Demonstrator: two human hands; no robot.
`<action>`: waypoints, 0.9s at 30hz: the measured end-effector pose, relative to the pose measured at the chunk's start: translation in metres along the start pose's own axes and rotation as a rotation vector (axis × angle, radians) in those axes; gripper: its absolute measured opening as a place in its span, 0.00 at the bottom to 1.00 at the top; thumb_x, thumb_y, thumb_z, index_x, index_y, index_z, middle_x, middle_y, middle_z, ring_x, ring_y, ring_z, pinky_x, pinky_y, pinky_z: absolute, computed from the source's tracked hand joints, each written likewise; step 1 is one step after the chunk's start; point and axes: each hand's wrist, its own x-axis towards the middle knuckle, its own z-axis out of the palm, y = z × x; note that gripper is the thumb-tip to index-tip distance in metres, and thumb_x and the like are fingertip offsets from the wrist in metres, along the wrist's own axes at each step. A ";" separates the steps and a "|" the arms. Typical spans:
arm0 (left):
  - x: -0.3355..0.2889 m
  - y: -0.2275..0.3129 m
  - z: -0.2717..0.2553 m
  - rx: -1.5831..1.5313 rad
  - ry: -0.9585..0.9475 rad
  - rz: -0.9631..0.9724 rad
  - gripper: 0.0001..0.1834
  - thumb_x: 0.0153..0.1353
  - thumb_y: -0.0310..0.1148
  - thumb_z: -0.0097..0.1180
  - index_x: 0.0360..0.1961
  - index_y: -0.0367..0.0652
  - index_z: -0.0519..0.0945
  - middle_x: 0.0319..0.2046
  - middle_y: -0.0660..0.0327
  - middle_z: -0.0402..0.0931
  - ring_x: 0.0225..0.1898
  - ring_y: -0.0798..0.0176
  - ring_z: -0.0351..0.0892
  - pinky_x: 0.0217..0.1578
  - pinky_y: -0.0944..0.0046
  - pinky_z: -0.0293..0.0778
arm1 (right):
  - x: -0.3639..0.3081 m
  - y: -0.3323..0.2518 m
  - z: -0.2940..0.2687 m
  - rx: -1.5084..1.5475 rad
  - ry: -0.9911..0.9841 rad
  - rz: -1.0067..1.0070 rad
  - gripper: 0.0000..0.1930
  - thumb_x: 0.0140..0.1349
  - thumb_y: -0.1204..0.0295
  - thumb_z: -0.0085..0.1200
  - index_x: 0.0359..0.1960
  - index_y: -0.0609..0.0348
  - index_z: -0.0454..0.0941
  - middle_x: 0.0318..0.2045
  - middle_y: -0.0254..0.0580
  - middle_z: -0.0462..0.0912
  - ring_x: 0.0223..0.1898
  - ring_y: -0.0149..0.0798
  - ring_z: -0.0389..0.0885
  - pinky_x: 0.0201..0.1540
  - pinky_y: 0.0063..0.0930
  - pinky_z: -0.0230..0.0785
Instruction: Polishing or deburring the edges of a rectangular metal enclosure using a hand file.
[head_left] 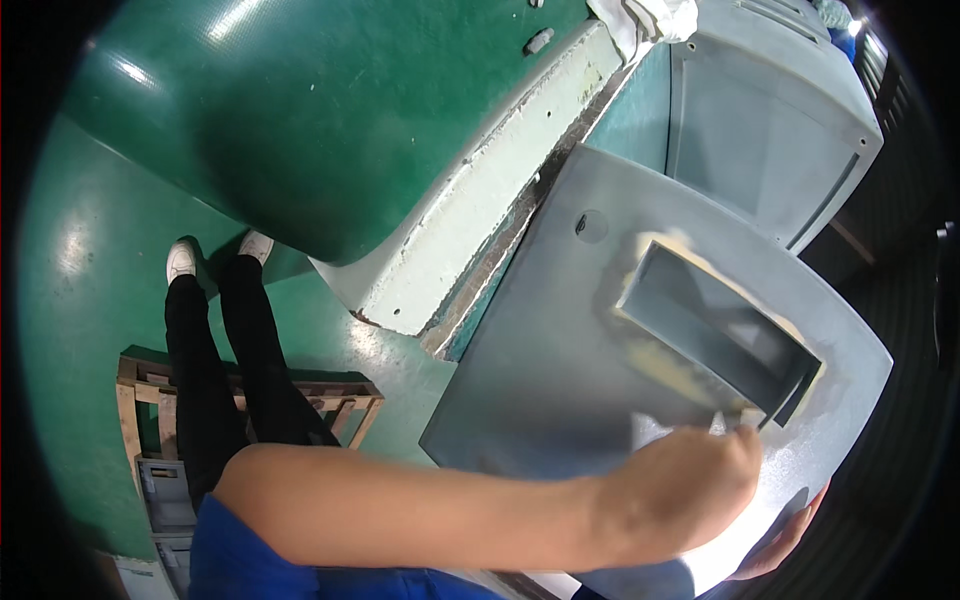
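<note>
Grey panel (520,400), in front of the person, with a rectangular recess (690,305) bordered by cream patches. Left hand (690,490): above the panel's face, beside the recess's near corner, fingers drawn together on a small pale piece (720,424), its kind blurred. Right hand (785,542): at the panel's near right edge, partly hidden; whether clamped cannot be told. Left of the panel: a glossy green shell (300,120) and a wooden pallet (167,425). Beyond it: a second grey housing (770,140).
</note>
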 end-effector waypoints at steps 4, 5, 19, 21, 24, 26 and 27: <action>-0.003 0.000 -0.002 -0.058 -0.009 0.006 0.10 0.42 0.22 0.48 0.24 0.21 0.69 0.11 0.45 0.70 0.15 0.52 0.76 0.15 0.64 0.72 | 0.000 0.004 -0.001 -0.039 -0.005 -0.058 0.25 0.59 0.62 0.41 0.56 0.59 0.55 0.53 0.59 0.60 0.53 0.47 0.63 0.51 0.37 0.57; -0.006 0.002 -0.003 -0.072 -0.016 -0.001 0.10 0.42 0.22 0.48 0.24 0.22 0.68 0.11 0.45 0.70 0.14 0.52 0.76 0.15 0.65 0.72 | 0.001 0.005 -0.002 -0.050 -0.007 -0.075 0.25 0.59 0.62 0.41 0.56 0.59 0.55 0.53 0.59 0.60 0.53 0.47 0.63 0.51 0.37 0.58; -0.003 -0.003 0.017 -0.075 0.013 -0.021 0.11 0.41 0.22 0.48 0.24 0.21 0.68 0.10 0.44 0.69 0.14 0.51 0.75 0.14 0.64 0.71 | 0.001 0.016 -0.006 -0.209 -0.033 -0.359 0.24 0.59 0.62 0.41 0.55 0.58 0.56 0.52 0.62 0.61 0.51 0.49 0.65 0.49 0.38 0.61; -0.012 0.002 0.017 -0.072 0.023 -0.041 0.11 0.41 0.22 0.48 0.24 0.21 0.67 0.10 0.43 0.69 0.14 0.51 0.75 0.14 0.63 0.71 | 0.001 0.017 -0.006 -0.223 -0.035 -0.395 0.24 0.59 0.62 0.41 0.55 0.58 0.56 0.51 0.63 0.61 0.51 0.50 0.65 0.48 0.38 0.61; -0.001 -0.004 0.021 -0.078 0.018 -0.064 0.11 0.41 0.22 0.48 0.24 0.20 0.68 0.10 0.43 0.69 0.15 0.52 0.76 0.15 0.64 0.72 | 0.004 0.018 -0.006 -0.240 -0.046 -0.441 0.24 0.59 0.62 0.41 0.55 0.58 0.56 0.51 0.63 0.62 0.51 0.50 0.66 0.48 0.38 0.62; -0.005 -0.004 0.020 -0.090 0.048 -0.014 0.12 0.41 0.23 0.48 0.25 0.20 0.68 0.10 0.44 0.69 0.15 0.52 0.76 0.15 0.64 0.72 | 0.004 0.019 -0.007 -0.253 -0.045 -0.473 0.24 0.60 0.62 0.41 0.55 0.58 0.57 0.51 0.64 0.62 0.51 0.50 0.66 0.48 0.38 0.62; -0.007 -0.004 0.018 -0.094 0.063 0.012 0.12 0.41 0.23 0.48 0.25 0.20 0.68 0.10 0.44 0.69 0.15 0.52 0.76 0.15 0.64 0.72 | 0.003 0.022 -0.006 -0.263 -0.041 -0.499 0.24 0.60 0.62 0.41 0.55 0.58 0.57 0.51 0.64 0.62 0.51 0.50 0.66 0.47 0.38 0.62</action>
